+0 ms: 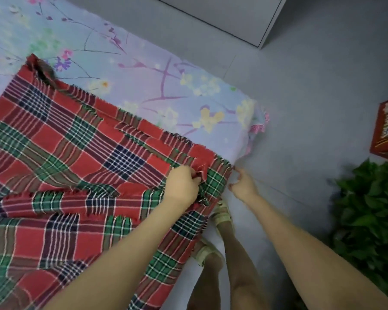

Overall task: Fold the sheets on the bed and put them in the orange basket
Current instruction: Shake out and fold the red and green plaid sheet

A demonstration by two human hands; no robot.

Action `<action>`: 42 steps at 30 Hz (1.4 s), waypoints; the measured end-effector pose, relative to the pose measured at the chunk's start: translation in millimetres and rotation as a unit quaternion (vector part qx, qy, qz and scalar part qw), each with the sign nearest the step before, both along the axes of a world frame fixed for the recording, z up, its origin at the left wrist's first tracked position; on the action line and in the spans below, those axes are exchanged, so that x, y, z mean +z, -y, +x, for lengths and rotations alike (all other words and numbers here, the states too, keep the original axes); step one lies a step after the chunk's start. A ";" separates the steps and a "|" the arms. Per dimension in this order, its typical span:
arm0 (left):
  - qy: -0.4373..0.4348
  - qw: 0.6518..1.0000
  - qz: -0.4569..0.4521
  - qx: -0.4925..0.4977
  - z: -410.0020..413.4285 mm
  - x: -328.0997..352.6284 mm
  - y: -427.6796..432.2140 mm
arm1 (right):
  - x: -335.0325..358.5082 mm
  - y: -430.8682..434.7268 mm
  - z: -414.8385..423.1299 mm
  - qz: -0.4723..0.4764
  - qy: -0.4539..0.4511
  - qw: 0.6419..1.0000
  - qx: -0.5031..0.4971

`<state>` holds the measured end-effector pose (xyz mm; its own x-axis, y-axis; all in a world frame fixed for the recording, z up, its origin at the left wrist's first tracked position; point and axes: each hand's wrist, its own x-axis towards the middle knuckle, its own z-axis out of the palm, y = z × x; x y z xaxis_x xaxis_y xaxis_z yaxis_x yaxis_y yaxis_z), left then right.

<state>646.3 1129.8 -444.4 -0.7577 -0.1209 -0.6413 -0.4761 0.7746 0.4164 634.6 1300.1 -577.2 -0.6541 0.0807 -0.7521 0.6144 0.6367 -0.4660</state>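
Observation:
A red, green and navy plaid sheet lies rumpled across the bed, which has a pale floral cover. Its near edge hangs over the bed's side. My left hand pinches a fold of the plaid sheet close to its right corner. My right hand hovers just right of that corner, beside the bed's edge, fingers loosely curved and holding nothing. No orange basket is in view.
Grey floor stretches to the right of the bed. A red printed carton stands at the far right, with a leafy green plant below it. A white cabinet is at the top. My legs and sandals stand by the bed.

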 end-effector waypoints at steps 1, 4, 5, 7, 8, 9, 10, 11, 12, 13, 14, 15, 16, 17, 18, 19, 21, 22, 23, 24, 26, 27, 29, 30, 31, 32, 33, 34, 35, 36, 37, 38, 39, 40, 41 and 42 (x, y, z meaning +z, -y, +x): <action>-0.005 1.000 0.007 0.011 2.8 -5.0 0.1 | -9.1 1.5 -4.2 -0.012 0.010 1.000 0.009; -0.040 0.998 0.047 0.033 8.5 -10.7 1.3 | -29.8 1.6 -14.1 -0.069 0.045 0.996 -0.033; -0.054 0.996 0.068 0.035 10.4 -11.1 1.7 | -32.3 -0.7 -17.1 -0.082 0.058 0.994 -0.040; -0.081 0.991 0.094 0.041 14.3 -12.0 1.1 | -41.0 -7.0 -21.0 -0.098 0.092 0.991 -0.014; -0.096 0.990 0.097 0.046 17.0 -13.3 1.6 | -43.0 -10.3 -19.7 -0.093 0.112 0.989 0.030; -0.111 0.988 0.098 0.051 18.3 -13.4 3.0 | -42.3 -11.6 -18.0 -0.091 0.124 0.986 0.070; -0.117 0.987 0.098 0.058 20.9 -14.4 3.2 | -44.5 -15.1 -12.3 -0.088 0.138 0.982 0.091; -0.119 0.986 0.099 0.062 22.8 -13.7 3.6 | -45.3 -18.5 -6.8 -0.089 0.143 0.981 0.100; -0.120 0.986 0.099 0.063 24.1 -12.0 3.8 | -45.0 -22.6 -1.2 -0.091 0.143 0.981 0.096; -0.120 0.986 0.095 0.062 24.4 -9.1 3.5 | -42.4 -27.5 4.5 -0.094 0.139 0.982 0.088; -0.120 0.987 0.089 0.061 24.1 -5.7 3.3 | -34.3 -32.0 8.8 -0.095 0.136 0.984 0.071; -0.121 0.988 0.080 0.062 23.2 -0.3 3.4 | -26.8 -37.7 12.9 -0.093 0.133 0.985 0.051; -0.119 0.988 0.074 0.065 22.0 5.7 3.4 | -17.8 -43.5 17.0 -0.094 0.131 0.986 0.031; -0.115 0.988 0.073 0.068 20.7 12.6 3.9 | -7.3 -48.6 21.3 -0.103 0.130 0.986 0.014; -0.110 0.988 0.079 0.072 20.4 21.8 5.2 | 7.0 -52.3 26.1 -0.118 0.131 0.984 0.005; -0.105 0.988 0.085 0.076 19.6 28.0 6.2 | 15.9 -56.3 30.0 -0.128 0.135 0.982 0.004; -0.100 0.988 0.087 0.082 20.7 39.4 9.9 | 32.4 -62.9 36.6 -0.132 0.141 0.981 0.016; -0.103 0.987 0.088 0.085 22.3 46.3 12.1 | 41.4 -65.1 38.6 -0.126 0.141 0.982 0.029; -0.108 0.987 0.087 0.086 24.2 50.6 14.0 | 45.4 -67.7 41.6 -0.115 0.141 0.983 0.036; -0.114 0.986 0.085 0.088 26.7 56.8 15.0 | 52.5 -69.7 43.7 -0.103 0.143 0.984 0.036; -0.122 0.984 0.080 0.099 32.7 66.8 16.5 | 63.5 -73.6 51.2 -0.077 0.150 0.985 0.037; -0.124 0.984 0.077 0.107 36.9 70.1 17.2 | 69.7 -74.6 56.1 -0.064 0.157 0.984 0.051; -0.118 0.983 0.066 0.123 47.8 77.6 18.0 | 80.9 -77.7 70.5 -0.010 0.169 0.974 0.150; -0.115 0.983 0.062 0.128 53.7 83.4 18.2 | 92.5 -77.6 78.3 0.039 0.168 0.957 0.233; -0.112 0.984 0.058 0.128 58.2 87.2 18.1 | 101.9 -77.3 83.7 0.097 0.153 0.934 0.307; -0.109 0.985 0.053 0.122 61.8 91.6 18.0 | 110.4 -76.1 88.2 0.148 0.114 0.915 0.357; -0.106 0.987 0.047 0.115 64.8 97.9 18.4 | 121.2 -73.2 91.0 0.168 0.070 0.908 0.376; -0.101 0.988 0.044 0.108 66.8 108.0 19.3 | 136.4 -67.9 90.7 0.162 0.030 0.915 0.368; -0.097 0.989 0.039 0.101 67.6 115.9 20.9 | 148.6 -60.8 87.4 0.141 0.002 0.932 0.333; -0.094 0.990 0.036 0.096 68.5 125.2 23.4 | 164.2 -51.5 81.4 0.112 -0.018 0.951 0.287; -0.094 0.991 0.034 0.093 69.6 134.4 26.1 | 179.4 -41.5 74.1 0.083 -0.042 0.963 0.255; -0.095 0.991 0.032 0.093 70.9 144.5 29.0 | 194.4 -29.5 66.0 0.057 -0.070 0.968 0.236; -0.099 0.990 0.029 0.094 72.1 153.6 32.0 | 208.4 -16.7 58.2 0.032 -0.096 0.969 0.224; -0.104 0.989 0.028 0.100 75.1 165.2 36.0 | 226.9 -1.4 51.9 0.008 -0.118 0.968 0.221; -0.113 0.987 0.027 0.109 77.5 174.9 39.3 | 241.6 13.9 47.0 -0.018 -0.128 0.967 0.217; -0.119 0.985 0.030 0.124 79.7 184.7 42.1 | 255.1 27.7 43.0 -0.050 -0.129 0.967 0.212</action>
<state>726.0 1087.7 -259.8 -0.8394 -0.2885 -0.4607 -0.5309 0.6168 0.5811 677.6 1272.4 -322.1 -0.7799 -0.3009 -0.5488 0.1622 0.7498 -0.6415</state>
